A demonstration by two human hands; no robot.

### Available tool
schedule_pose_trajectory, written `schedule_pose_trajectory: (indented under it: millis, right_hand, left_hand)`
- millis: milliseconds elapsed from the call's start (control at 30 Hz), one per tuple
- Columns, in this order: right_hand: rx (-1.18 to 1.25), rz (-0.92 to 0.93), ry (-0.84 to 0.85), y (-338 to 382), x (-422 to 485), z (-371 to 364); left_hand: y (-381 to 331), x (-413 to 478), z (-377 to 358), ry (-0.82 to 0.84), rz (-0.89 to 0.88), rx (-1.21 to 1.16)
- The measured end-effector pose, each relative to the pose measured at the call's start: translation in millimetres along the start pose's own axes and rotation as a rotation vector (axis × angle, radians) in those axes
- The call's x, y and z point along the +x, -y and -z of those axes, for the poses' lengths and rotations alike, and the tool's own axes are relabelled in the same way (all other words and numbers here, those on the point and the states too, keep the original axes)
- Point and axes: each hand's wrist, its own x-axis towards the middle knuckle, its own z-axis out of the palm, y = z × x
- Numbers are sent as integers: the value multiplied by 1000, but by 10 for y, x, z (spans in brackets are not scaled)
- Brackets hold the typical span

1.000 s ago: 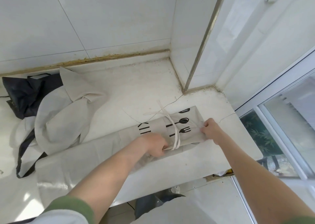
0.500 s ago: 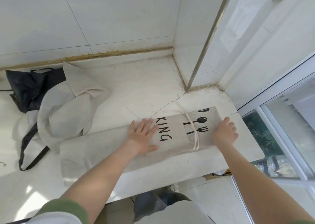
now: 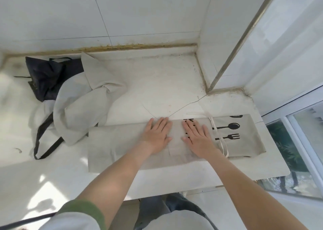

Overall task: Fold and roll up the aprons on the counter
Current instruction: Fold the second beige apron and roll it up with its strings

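Pressing left hand [image 3: 157,136] flat on folded beige apron [image 3: 120,147], fingers straight and spread, gripping nothing. Pressing right hand [image 3: 198,138] flat just beside it, fingers straight too. Apron lying as long band along front of white counter [image 3: 157,83], printed spoon-and-fork end pointing toward window [image 3: 307,128]. White tie cord [image 3: 220,138] lying across band, just right of my right hand. Crumpled beige apron [image 3: 78,111] and dark apron [image 3: 46,76] heaping at counter's back left.

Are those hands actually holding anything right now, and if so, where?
Nothing is held. The left hand and right hand lie flat, pressing the middle of the folded beige apron.
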Motion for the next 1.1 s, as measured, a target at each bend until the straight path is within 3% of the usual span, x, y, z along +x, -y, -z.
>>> schedule_pose_trajectory:
  millis: [167,333,467,533,600,733,833,967,1100]
  right_hand:
    - [36,-152,73,-352,14,160]
    - [111,-263,55,-356,59,307]
    - [51,-151,-104,53,151,305]
    - [58,-15,-99,319,222,251]
    - [61,99,-94,582,287,195]
    - [19,189,-38,966,326,59]
    - [-34,140,-48,1042,306,-38]
    - [-23,114,-40,1045,345,-48]
    - [9,106,-37,1050,389,-24]
  left_hand:
    - [547,-131,106,-242,293,-23]
    - [983,-247,101,-274,642,-263]
    - [1042,-324,152,-403,954,-643]
    - [1097,-343,183,-335,1018,-801]
    - [1135,-359,181,-282,932,-932]
    - [1227,-481,94,-520,606,-1257]
    - [1297,-494,73,-564,580,-1312]
    - [1367,-487,26,-505,447,-1327]
    - [1436,-481,15,-352,452,-1487]
